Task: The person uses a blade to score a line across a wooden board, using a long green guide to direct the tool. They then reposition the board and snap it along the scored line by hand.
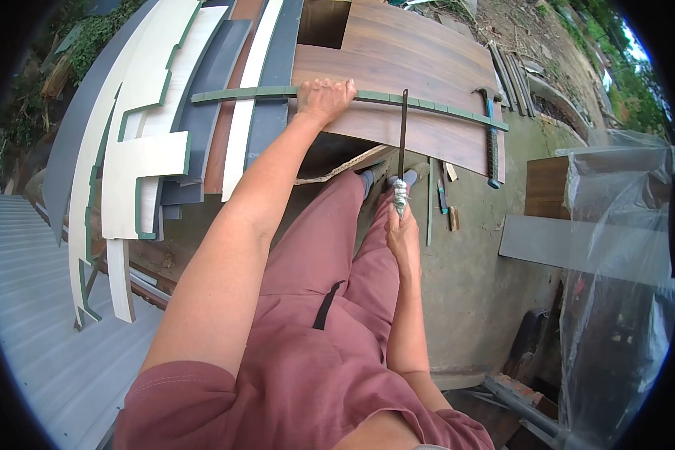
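Observation:
A long narrow green strip [435,107] with marks along it lies across brown wood-grain boards [397,52]. My left hand [324,100] is closed around the strip near its middle. My right hand [403,229] grips the wrapped, pale handle [400,196] of a thin saw-like blade [403,135]. The blade points away from me, and its far end reaches the strip, to the right of my left hand; whether they touch I cannot tell. Near the strip's right end rests a hammer [492,139] with a dark and blue handle.
White and grey cut panels [154,157] are stacked at the left, above corrugated sheeting [45,300]. At the right, clear plastic [615,300] covers a box and a grey board [536,240]. Thin offcuts [453,217] and a blue-green tool [442,198] lie on the concrete floor [465,300].

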`<act>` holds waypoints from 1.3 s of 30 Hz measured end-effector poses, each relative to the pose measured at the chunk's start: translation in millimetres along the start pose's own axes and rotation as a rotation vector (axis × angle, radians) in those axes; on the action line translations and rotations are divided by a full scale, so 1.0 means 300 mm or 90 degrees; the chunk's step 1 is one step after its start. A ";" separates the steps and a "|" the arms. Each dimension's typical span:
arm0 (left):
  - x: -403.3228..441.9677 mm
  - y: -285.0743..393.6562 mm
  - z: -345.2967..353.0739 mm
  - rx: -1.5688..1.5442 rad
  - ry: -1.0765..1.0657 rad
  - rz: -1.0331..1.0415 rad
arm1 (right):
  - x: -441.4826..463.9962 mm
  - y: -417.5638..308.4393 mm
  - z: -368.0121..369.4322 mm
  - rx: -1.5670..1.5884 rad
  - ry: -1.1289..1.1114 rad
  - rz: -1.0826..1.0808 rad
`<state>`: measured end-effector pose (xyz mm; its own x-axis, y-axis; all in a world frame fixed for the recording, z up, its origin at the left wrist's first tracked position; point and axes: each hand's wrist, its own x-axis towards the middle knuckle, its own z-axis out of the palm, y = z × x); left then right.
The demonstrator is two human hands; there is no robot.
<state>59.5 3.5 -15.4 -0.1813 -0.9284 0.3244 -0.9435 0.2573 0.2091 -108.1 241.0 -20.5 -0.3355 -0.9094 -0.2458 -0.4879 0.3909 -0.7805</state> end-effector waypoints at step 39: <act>0.002 0.006 0.001 -0.001 0.031 0.004 | 0.183 -0.051 -0.044 -0.048 0.007 -0.005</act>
<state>57.5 3.2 -15.2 -0.1727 -0.9128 0.3701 -0.9422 0.2627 0.2082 -129.6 186.9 -14.4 -0.3396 -0.9112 -0.2334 -0.5503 0.3937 -0.7363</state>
